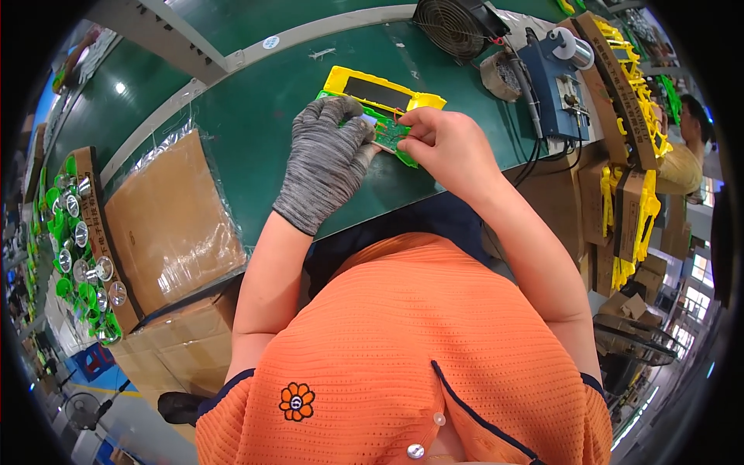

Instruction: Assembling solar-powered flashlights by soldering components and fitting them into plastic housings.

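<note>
My left hand (325, 151), in a grey knitted glove, is closed on the near left part of a green plastic housing, which is partly covered by the fingers. Inside the housing lies a green circuit board (390, 135) with small parts on it. A yellow plastic frame (426, 101) with a dark panel (376, 93) lies against the housing's far side. My bare right hand (453, 151) pinches thumb and forefinger together at the board's right side. Short reddish wires (397, 115) show beside those fingertips; what is between them is hidden.
At the far right of the green bench (271, 77) stand a black fan (453, 29), a round tin (500, 77) and a blue soldering unit (542, 81) with a solder spool (573, 49). A plastic-wrapped cardboard sheet (167, 209) lies left. Boxes of green reflector parts (81, 232) and yellow frames (643, 101) flank me.
</note>
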### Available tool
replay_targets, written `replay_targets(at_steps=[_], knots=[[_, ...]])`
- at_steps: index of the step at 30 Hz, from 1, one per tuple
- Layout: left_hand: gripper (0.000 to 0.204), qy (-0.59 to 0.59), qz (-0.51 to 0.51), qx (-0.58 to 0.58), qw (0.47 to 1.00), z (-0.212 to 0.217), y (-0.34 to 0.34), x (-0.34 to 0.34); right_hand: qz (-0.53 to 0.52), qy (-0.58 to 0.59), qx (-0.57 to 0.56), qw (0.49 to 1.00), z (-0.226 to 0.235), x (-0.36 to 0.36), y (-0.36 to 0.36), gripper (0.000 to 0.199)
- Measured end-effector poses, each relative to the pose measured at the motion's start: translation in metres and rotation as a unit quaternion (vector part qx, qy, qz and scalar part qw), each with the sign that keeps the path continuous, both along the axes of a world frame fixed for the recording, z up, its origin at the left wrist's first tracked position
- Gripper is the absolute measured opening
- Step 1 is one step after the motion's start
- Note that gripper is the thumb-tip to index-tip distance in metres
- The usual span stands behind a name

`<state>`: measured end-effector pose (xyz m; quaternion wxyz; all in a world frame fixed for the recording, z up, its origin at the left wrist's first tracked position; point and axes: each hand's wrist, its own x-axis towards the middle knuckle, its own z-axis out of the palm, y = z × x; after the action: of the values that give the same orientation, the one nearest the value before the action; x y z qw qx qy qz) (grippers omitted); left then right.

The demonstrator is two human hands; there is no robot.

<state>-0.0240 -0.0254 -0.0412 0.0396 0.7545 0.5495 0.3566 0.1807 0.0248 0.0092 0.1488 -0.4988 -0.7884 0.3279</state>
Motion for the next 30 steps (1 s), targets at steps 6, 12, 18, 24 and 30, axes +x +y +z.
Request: replay_targets(at_steps=[6, 12, 18, 24, 30], knots=[[0.026, 0.033, -0.029, -0.004, 0.999, 0.009, 0.001, 0.002, 0.011, 0.001, -0.063, 0.998, 0.006, -0.001, 0.009, 0.031], [0.027, 0.05, -0.034, 0.004, 0.998, 0.007, 0.006, 0.005, -0.045, 0.038, -0.1, 0.993, -0.007, -0.003, 0.019, 0.029], [0.031, 0.025, -0.047, 0.027, 0.998, 0.0, 0.006, 0.001, -0.063, 0.081, -0.169, 0.98, -0.009, -0.001, 0.021, 0.024], [0.032, 0.046, -0.088, -0.025, 0.995, 0.011, 0.005, -0.006, 0.086, -0.071, 0.012, 0.994, 0.015, 0.006, 0.024, 0.023], [0.04, 0.015, -0.108, -0.043, 0.993, 0.012, 0.006, -0.017, 0.267, -0.013, 0.086, 0.96, 0.01, 0.01, 0.046, 0.03]])
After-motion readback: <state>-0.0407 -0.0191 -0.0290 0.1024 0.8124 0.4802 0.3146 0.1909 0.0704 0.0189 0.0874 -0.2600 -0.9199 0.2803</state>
